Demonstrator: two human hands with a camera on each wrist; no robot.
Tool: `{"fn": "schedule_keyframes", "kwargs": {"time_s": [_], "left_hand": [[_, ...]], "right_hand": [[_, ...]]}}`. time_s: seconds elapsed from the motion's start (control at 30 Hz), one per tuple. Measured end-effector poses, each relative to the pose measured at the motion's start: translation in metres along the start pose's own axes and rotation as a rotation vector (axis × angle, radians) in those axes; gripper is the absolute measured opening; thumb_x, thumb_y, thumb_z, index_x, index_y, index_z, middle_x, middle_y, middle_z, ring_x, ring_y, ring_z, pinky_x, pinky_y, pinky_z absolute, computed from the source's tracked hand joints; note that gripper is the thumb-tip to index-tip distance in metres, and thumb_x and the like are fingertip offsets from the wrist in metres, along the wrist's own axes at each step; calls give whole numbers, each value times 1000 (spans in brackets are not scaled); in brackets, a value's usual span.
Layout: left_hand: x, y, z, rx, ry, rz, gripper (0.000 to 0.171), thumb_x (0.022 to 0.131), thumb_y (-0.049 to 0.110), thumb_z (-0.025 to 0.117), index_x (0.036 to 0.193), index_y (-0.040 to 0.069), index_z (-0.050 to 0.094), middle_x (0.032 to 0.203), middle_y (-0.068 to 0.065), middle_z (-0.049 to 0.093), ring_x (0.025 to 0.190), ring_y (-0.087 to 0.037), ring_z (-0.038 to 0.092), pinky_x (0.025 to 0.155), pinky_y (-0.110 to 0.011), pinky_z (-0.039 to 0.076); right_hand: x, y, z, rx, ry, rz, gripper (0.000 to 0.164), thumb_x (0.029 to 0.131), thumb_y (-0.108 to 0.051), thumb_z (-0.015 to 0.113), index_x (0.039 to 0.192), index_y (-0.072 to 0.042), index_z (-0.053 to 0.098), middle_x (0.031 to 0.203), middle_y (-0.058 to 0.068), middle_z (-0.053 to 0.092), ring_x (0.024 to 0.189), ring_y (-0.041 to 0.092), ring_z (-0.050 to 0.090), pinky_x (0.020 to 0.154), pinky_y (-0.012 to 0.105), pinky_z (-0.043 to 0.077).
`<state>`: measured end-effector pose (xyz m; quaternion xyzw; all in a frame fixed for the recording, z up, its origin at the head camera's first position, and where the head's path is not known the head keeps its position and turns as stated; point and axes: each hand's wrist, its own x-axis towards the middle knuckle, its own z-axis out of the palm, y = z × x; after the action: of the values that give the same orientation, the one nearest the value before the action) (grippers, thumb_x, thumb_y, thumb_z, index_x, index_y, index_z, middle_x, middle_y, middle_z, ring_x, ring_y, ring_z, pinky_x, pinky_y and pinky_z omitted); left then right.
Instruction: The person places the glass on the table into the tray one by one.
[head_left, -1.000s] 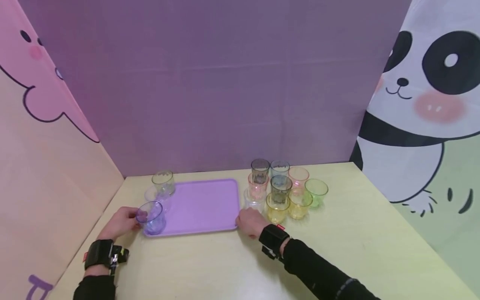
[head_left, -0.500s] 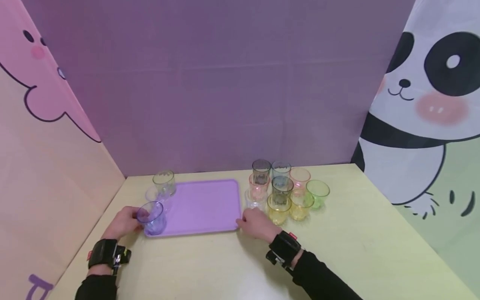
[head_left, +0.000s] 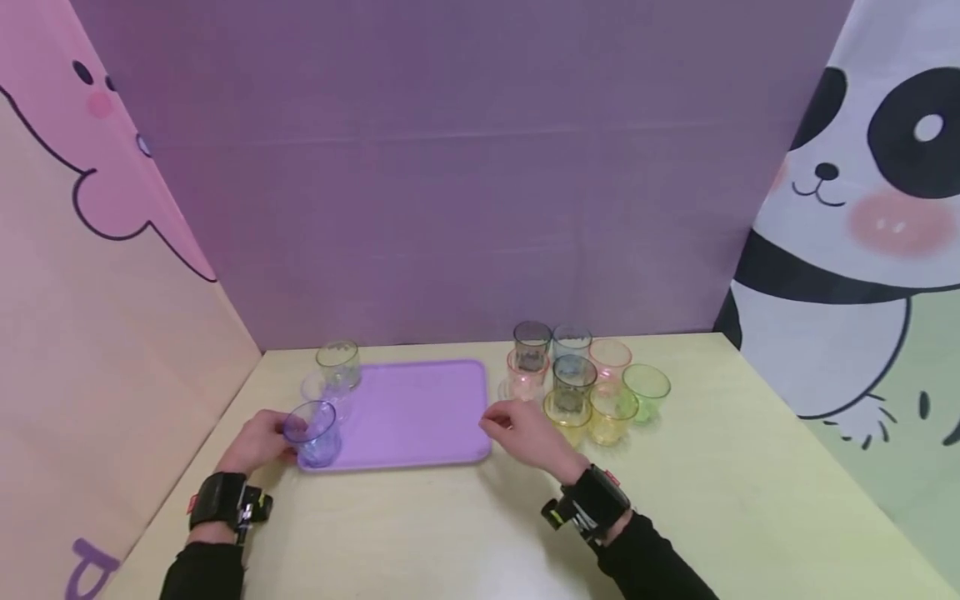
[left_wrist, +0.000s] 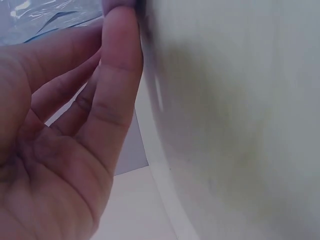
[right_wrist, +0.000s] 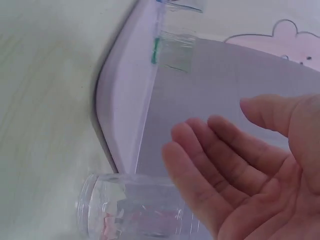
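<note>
My left hand [head_left: 258, 440] pinches the left edge of the purple tray [head_left: 408, 460], beside a blue glass [head_left: 318, 442]. In the left wrist view the thumb and finger [left_wrist: 117, 45] meet at that edge, mostly out of frame. Behind the blue glass stand a pale purple glass [head_left: 330, 392] and an olive-rimmed glass [head_left: 339, 365], along the tray's left side. My right hand [head_left: 525, 429] hovers just off the tray's right edge, fingers loosely bent and holding nothing. Near its fingers, a clear glass [right_wrist: 145, 207] shows in the right wrist view; the hand mostly hides it in the head view.
Right of the tray stands a cluster of several glasses, among them a dark one [head_left: 574, 379], a pink one [head_left: 527, 379], a yellow one [head_left: 611, 412] and a green one [head_left: 647, 387]. A purple backdrop [head_left: 450, 208] rises behind the table [head_left: 420, 533].
My right hand has let go of the tray's front right corner and lifted slightly. The left hand stays at the tray's left edge. The head view has shifted a little.
</note>
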<state>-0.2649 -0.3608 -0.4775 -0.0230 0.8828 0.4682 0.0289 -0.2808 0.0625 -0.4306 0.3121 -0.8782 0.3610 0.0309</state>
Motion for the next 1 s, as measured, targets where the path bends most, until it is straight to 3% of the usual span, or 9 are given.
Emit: {"fn": "schedule_keyframes", "kwargs": {"time_s": [0.23,0.47,0.67,0.87,1.0], "left_hand": [[-1,1,2,-23,-4,-15,30,75,-12,52,104,-13,60,92,-19,64,71,-23,63,61,-35,56],[-3,5,3,-19,15,-33,24,82,-4,57,105,-12,60,89,-18,64,70,-22,62,62,-34,55],[-3,6,3,-14,19,-38,25,82,-4,57,106,-13,59,88,-17,64,69,-22,62,61,-34,55],[-2,5,2,-18,3,-48,26,82,-3,58,106,-12,59,89,-18,64,70,-22,62,62,-35,56],[-2,6,2,-33,-1,-39,27,80,-6,57,106,-13,59,90,-20,63,71,-23,63,62,-36,56]], "right_hand": [[-2,5,-8,57,157,46,14,87,-20,60,92,-12,69,86,-6,66,76,6,60,68,20,50],[1,9,-26,114,261,20,10,85,-17,63,91,-12,69,87,-5,67,77,6,62,70,20,53],[-3,21,-56,176,266,59,20,86,-22,62,100,-8,67,94,0,68,84,12,63,74,26,53],[-14,37,-92,161,390,127,24,86,-25,62,104,-8,66,97,4,66,92,18,61,79,34,52],[-24,47,-111,146,426,191,29,87,-26,61,108,-7,64,104,8,65,99,21,59,82,37,51]]}}
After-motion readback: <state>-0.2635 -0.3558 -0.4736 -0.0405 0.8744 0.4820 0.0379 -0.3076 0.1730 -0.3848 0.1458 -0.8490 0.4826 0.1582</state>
